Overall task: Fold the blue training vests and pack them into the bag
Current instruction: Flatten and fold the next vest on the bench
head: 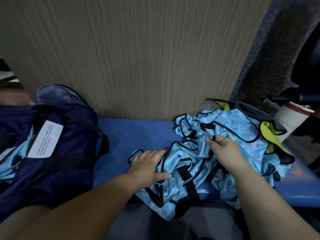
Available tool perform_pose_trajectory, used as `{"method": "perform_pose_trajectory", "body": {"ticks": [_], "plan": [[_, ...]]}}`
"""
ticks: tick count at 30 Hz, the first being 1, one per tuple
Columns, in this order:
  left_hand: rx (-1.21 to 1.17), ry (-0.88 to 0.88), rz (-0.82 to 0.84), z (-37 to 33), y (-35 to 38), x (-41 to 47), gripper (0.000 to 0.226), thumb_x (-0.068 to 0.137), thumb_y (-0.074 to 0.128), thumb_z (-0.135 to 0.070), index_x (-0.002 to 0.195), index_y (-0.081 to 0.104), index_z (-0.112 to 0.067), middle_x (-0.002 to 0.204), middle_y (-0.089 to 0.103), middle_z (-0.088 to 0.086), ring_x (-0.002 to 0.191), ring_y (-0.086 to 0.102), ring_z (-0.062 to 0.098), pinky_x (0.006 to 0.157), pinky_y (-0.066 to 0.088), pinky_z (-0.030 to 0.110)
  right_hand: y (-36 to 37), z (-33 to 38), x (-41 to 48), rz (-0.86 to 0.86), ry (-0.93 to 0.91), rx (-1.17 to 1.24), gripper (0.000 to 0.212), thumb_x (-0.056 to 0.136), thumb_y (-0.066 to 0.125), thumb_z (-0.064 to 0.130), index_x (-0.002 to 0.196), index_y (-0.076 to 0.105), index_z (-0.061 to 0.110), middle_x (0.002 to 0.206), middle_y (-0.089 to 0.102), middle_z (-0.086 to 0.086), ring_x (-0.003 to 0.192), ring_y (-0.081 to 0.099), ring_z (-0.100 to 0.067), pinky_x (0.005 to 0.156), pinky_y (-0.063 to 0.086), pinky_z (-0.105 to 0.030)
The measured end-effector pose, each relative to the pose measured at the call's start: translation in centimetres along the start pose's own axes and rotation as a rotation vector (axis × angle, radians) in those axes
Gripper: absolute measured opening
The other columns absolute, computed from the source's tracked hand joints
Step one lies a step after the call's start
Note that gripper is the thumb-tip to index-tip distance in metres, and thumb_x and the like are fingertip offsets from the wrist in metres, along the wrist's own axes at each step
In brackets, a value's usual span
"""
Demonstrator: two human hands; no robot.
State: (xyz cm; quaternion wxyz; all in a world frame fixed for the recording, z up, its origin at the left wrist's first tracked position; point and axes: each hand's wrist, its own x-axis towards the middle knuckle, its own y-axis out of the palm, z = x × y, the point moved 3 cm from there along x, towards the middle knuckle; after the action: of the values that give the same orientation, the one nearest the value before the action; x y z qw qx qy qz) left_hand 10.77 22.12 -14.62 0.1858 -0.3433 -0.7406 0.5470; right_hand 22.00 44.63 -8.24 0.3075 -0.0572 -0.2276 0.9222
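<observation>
Vests (pixel 190 163): crumpled heap on the bench (pixel 138 132), near edge hanging off toward the lap; more blue cloth showing inside the bag (pixel 65 153) at left, well apart from the heap.
Left hand (pixel 147 164): laid on the heap's left edge, fingers nearly straight, thumb pressing cloth — no clear grip.
Right hand (pixel 223 149): fingers curled, pinching black trim (pixel 213 138) on top of the heap.
Risk, tangle: straps interlaced — lifting one likely to drag neighbours up or off the overhanging edge.
Risk, mix-up: yellow vest (pixel 270 135) tucked under the heap, could ride along into the bag.
</observation>
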Motion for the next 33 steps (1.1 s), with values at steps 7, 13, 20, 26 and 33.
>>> {"method": "perform_pose_trajectory", "body": {"ticks": [7, 13, 20, 26, 33], "plan": [[-0.073, -0.006, 0.030, 0.3, 0.1, 0.0, 0.098, 0.072, 0.052, -0.081, 0.152, 0.009, -0.042, 0.159, 0.019, -0.009, 0.146, 0.012, 0.015, 0.120, 0.008, 0.041, -0.1, 0.5, -0.5, 0.042, 0.254, 0.811, 0.024, 0.092, 0.059, 0.020, 0.106, 0.068, 0.002, 0.103, 0.074, -0.012, 0.094, 0.071, -0.023, 0.076, 0.054, -0.029], [-0.823, -0.152, 0.064, 1.0, -2.8, -0.7, 0.055, 0.100, 0.038, -0.049, 0.151, 0.019, -0.040, 0.155, 0.029, -0.005, 0.141, 0.031, 0.017, 0.116, 0.023, 0.031, -0.1, 0.7, -0.4, -0.044, 0.263, 0.896, 0.034, 0.093, 0.059, 0.020, 0.120, 0.063, 0.000, 0.114, 0.070, -0.017, 0.104, 0.069, -0.030, 0.093, 0.053, -0.042], [-0.502, -0.174, 0.091, 2.3, -3.4, -1.3, 0.064, 0.095, 0.054, -0.013, 0.150, 0.027, -0.027, 0.141, 0.050, -0.002, 0.124, 0.048, 0.013, 0.094, 0.037, 0.018, -0.8, 0.7, -0.1, -0.154, 0.281, 0.960, 0.044, 0.095, 0.054, 0.000, 0.139, 0.046, 0.002, 0.142, 0.048, -0.024, 0.135, 0.044, -0.035, 0.093, 0.048, -0.036], [-0.402, -0.148, -0.164, 1.7, -4.3, -1.4, 0.026, 0.091, 0.063, -0.019, 0.117, 0.064, -0.019, 0.111, 0.064, -0.004, 0.094, 0.054, 0.007, 0.074, 0.035, 0.015, 0.3, 1.1, -1.9, -0.180, 0.180, 0.895, 0.035, 0.100, 0.053, 0.013, 0.132, 0.051, 0.000, 0.109, 0.063, -0.015, 0.098, 0.064, -0.027, 0.079, 0.050, -0.035], [-0.746, -0.188, -0.352, 0.8, -6.7, -2.5, 0.008, 0.091, 0.064, -0.018, 0.098, 0.063, -0.016, 0.087, 0.062, -0.004, 0.078, 0.055, 0.010, 0.068, 0.042, 0.020, 2.3, 3.7, -4.5, 0.055, 0.097, 0.655, 0.014, 0.095, 0.051, 0.011, 0.084, 0.059, 0.015, 0.089, 0.067, -0.006, 0.082, 0.066, -0.020, 0.077, 0.049, -0.034]]}}
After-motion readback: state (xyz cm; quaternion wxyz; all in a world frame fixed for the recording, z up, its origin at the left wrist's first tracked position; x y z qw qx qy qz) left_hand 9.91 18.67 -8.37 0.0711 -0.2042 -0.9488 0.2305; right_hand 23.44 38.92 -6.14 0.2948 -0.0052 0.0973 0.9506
